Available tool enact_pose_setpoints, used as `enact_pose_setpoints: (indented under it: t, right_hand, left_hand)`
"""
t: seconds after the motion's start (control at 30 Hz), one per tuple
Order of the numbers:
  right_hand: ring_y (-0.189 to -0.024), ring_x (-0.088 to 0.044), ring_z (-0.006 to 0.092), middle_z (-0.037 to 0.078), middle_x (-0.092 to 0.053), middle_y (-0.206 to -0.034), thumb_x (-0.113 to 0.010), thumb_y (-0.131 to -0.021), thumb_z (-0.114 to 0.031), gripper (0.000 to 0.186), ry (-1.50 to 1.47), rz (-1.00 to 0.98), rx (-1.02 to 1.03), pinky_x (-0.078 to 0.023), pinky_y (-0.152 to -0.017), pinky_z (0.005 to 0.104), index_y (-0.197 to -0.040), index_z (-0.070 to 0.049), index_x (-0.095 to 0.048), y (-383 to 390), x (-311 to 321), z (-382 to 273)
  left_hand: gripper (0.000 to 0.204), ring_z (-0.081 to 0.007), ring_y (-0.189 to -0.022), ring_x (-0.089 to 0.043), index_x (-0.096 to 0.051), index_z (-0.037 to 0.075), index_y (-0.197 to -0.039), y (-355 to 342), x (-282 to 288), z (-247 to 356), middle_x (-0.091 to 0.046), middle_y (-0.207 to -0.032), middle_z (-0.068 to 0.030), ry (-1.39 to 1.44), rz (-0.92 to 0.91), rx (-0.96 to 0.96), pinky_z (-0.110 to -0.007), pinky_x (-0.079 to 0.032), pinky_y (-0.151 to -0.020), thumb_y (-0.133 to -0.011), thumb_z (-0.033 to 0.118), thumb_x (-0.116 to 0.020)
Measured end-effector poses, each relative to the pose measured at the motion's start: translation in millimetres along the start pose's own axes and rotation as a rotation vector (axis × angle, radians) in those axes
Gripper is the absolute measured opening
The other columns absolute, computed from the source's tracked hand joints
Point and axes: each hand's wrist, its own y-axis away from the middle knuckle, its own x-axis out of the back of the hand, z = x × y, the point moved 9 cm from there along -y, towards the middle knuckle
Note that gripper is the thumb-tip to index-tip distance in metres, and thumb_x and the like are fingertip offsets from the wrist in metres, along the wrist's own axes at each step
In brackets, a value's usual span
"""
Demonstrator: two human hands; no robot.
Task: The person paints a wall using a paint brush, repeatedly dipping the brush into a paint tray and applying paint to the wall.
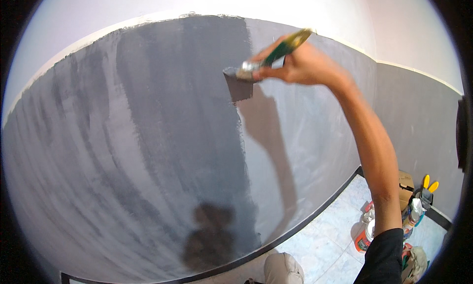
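My right hand (308,64) is closed round a paintbrush (286,48) with a green and yellow handle and a metal band. The brush's bristles press on the wall, at the right edge of a dark grey painted area (192,91). Lighter grey wall (320,131) lies to the right of that edge, with the shadow of my arm and hand across it. Uneven streaks of dark and light grey run down the wall at the left. My left hand is out of view.
A pale tape-like strip (340,40) runs between the grey wall and the white upper wall. A black skirting (315,222) edges the tiled floor (320,244). At the lower right stand a red and white bucket (363,238), a cardboard box (405,188) and yellow-handled tools (429,183).
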Motion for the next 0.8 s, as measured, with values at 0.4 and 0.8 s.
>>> enact_pose_setpoints:
  t: [0.4,0.8]
  right_hand:
    - [-0.089,-0.071,0.0234,0.008,-0.077,-0.098,-0.081,-0.088,-0.025,0.026,0.22,0.257,0.029,-0.056,-0.083,0.0379,-0.111,-0.012,-0.081,-36.1,26.4,-5.3]
    - [-0.083,-0.071,0.0253,0.011,-0.077,-0.092,-0.08,-0.088,-0.028,0.026,0.228,0.231,0.057,-0.057,-0.076,0.0376,-0.111,-0.016,-0.081,-38.6,37.5,1.5]
  left_hand:
    - [0.034,-0.0465,-0.074,-0.051,-0.063,-0.001,-0.096,-3.9,-6.0,0.7,-0.064,-0.088,-0.0291,0.1,0.171,-0.137,-0.049,-0.048,-0.07,-0.101,0.032,-0.057]
    - [0.049,-0.0428,-0.086,-0.066,-0.069,0.004,-0.109,5.3,1.5,1.9,-0.072,-0.098,-0.0205,0.025,0.13,-0.042,-0.053,-0.053,-0.077,-0.106,0.048,-0.047]
